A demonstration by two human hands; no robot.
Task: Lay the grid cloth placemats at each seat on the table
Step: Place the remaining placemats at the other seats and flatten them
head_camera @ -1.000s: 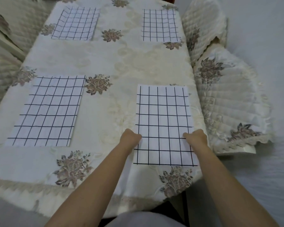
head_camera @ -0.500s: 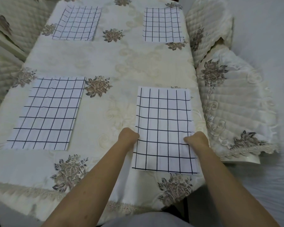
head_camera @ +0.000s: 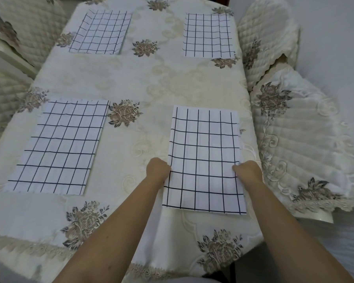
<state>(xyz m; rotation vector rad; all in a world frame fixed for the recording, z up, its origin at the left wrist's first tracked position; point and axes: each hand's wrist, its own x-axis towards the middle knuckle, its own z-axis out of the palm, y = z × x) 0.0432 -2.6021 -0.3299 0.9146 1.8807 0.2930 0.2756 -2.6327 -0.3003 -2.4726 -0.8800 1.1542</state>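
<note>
Four white placemats with a dark grid lie on the cream floral tablecloth (head_camera: 155, 82). The near-right placemat (head_camera: 204, 148) is held at both long edges: my left hand (head_camera: 157, 169) pinches its left edge and my right hand (head_camera: 248, 171) pinches its right edge. It lies flat near the table's right side. The near-left placemat (head_camera: 59, 148), the far-left placemat (head_camera: 101, 32) and the far-right placemat (head_camera: 208, 35) lie flat with no hand on them.
Quilted cream chair covers with flower embroidery stand to the right (head_camera: 307, 144) and far right (head_camera: 268, 35) of the table. More quilted chairs (head_camera: 14, 33) stand along the left. The tablecloth's lace hem (head_camera: 25, 248) hangs over the near edge.
Both hands have stayed on the near-right placemat's edges and it has shifted slightly toward me. The other three placemats have not moved on the table.
</note>
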